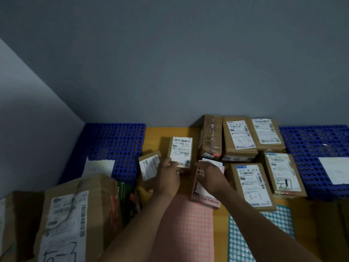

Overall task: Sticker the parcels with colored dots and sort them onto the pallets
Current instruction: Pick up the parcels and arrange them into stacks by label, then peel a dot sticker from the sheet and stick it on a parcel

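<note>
The bench (166, 133) is orange-yellow. Just beyond the left hand (167, 178) stands a brown parcel (181, 152); its white label carries black barcodes and a small dark-teal spot (187, 162). Under the right hand (209, 176) lies a pink-and-white box (200, 193) with dark lettering. Nearer than both hands, a pink sticker sheet (188, 227) shows a tight grid of pink dots. To its right, a teal sheet (264, 235) is patterned with rows of white circles. Well to the left of the hands the left pallet (117, 144) is deep blue with a regular grid of holes, as is the right pallet (306, 144) on the other side. The cardboard parcels (251, 184) beside the right hand are brown with white labels, black print and handwritten numbers. The wall (170, 63) is grey.
</note>
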